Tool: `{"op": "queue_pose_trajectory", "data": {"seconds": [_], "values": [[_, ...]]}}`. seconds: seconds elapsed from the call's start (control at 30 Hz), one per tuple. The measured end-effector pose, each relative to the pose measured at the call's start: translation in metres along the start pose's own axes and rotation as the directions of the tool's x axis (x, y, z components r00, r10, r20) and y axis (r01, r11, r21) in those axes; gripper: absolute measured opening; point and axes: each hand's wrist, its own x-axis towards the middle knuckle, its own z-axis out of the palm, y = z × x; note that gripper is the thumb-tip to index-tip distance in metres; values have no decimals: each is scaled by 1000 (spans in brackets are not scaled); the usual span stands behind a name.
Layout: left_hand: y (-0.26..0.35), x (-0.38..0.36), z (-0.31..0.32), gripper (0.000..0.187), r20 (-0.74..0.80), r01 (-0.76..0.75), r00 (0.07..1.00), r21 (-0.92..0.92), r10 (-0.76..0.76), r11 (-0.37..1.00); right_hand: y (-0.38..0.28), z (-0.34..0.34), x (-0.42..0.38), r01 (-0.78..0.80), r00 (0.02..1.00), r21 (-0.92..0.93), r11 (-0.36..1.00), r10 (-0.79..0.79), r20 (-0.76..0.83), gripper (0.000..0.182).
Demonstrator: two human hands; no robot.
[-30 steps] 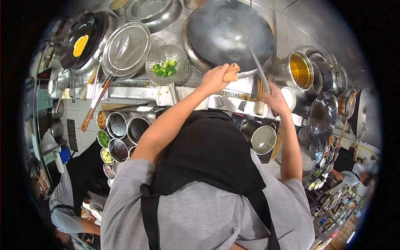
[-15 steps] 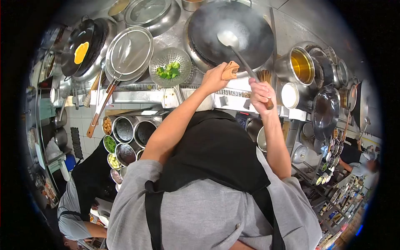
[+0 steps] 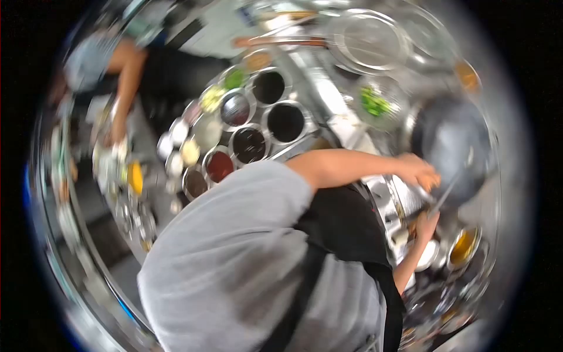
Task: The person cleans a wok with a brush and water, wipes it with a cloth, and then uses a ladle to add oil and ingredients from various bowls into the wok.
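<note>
My left hand (image 3: 415, 169) is closed around a folded tan cloth (image 3: 433, 180) at the near edge of a dark wok (image 3: 478, 146). In my right hand (image 3: 427, 226) is the handle of a ladle (image 3: 448, 192). The ladle reaches over the wok; its bowl is blurred and hard to make out. Beside the wok, a perforated strainer (image 3: 392, 117) holds chopped green vegetables (image 3: 373, 101). The whole view is smeared by motion.
Several round metal containers of sauces and ingredients, one with dark red sauce (image 3: 220, 166), stand by my left arm. A pot of yellow-brown liquid (image 3: 464, 246) is near my right hand. Mesh strainers (image 3: 369, 41) lie at the top. Another person's arm (image 3: 126, 76) reaches over a counter.
My head has turned left, so the view has swung round and the containers and another person show more. Both hands remain near the wok, with the cloth and the ladle still held.
</note>
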Motion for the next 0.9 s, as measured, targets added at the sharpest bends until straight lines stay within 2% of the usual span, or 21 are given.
{"op": "queue_pose_trajectory", "data": {"seconds": [0.07, 0.1, 0.17, 0.23, 0.27, 0.3, 0.33, 0.37, 0.4, 0.43, 0.5, 0.53, 0.57, 0.6, 0.63, 0.67, 0.7, 0.73, 0.77, 0.83, 0.9], "values": [[-1, 1, 11, 48, -72, -19, 997, 60, 23, 998, 36, -16, 0, 144, 986, -12, 990, -142, 92, 30], [5, -3, 15, 42, -117, -5, 993, 62, 13, 998, 7, -34, -19, -9, 986, -70, 998, 21, 167, 29], [7, -5, 25, 42, -194, 64, 979, 35, -56, 997, 50, -66, -4, 197, 975, -278, 940, -158, 156, 31], [-11, 12, 41, 43, -84, 111, 990, 2, -110, 994, -4, -78, -43, 272, 951, -326, 905, -200, 237, 31], [-17, 17, 48, 42, -118, 90, 989, -12, -91, 996, -39, -80, -65, 115, 940, -182, 976, -47, 339, 29], [-14, 15, 56, 42, -138, 102, 985, -4, -101, 995, -28, -85, -57, 134, 933, -182, 974, -62, 356, 29], [-12, 12, 61, 43, -369, -16, 929, 23, 24, 1000, -8, -88, -40, 150, 920, -143, 978, -85, 382, 28], [-1, 3, 59, 44, -569, -126, 809, 80, 149, 989, -2, -89, -31, 160, 908, -105, 982, -104, 407, 27], [10, -7, 57, 49, -530, 14, 847, -75, -52, 997, -3, -101, -20, 85, 923, -151, 985, -21, 383, 27], [34, -28, 47, 49, -533, 28, 844, -69, -61, 997, 2, -110, -2, 100, 923, -36, 994, -79, 376, 27], [89, -72, 31, 55, -472, 54, 805, -547, -360, 836, 33, -128, 52, 131, 895, 50, 990, -140, 424, 30], [121, -95, 23, 57, -495, -99, 809, -647, -318, 756, 32, -122, 59, 129, 892, 64, 990, -144, 428, 30], [137, -110, 27, 57, -492, -90, 809, -644, -322, 759, 18, -113, 58, 165, 929, -103, 981, -119, 351, 34], [148, -122, 32, 57, -423, -104, 807, -788, -413, 606, 14, -110, 59, 180, 958, -270, 946, -106, 267, 38], [161, -133, 37, 58, -339, -120, 805, -897, -487, 425, 48, -104, 84, 177, 958, -265, 948, -104, 268, 38], [179, -144, 42, 58, -338, -117, 805, -896, -487, 429, 99, -91, 121, 645, 746, -411, 644, -647, 158, 43], [197, -155, 45, 58, -311, -68, 785, -903, -535, 425, 130, -85, 143, 809, 242, -576, 118, -959, 144, 47], [211, -165, 45, 57, -286, -19, 762, -907, -582, 421, 131, -88, 120, 542, 840, -304, 784, -498, 213, 50], [222, -173, 48, 57, -285, -15, 764, -904, -579, 427, 119, -93, 90, 540, 841, -300, 786, -499, 207, 50], [240, -185, 56, 54, -327, -51, 766, -889, -554, 455, 79, -104, 29, 296, 927, -141, 945, -249, 280, 48], [258, -196, 58, 50, -330, -59, 762, -892, -556, 449, 55, -109, -18, 276, 941, -178, 944, -229, 248, 45]]}}
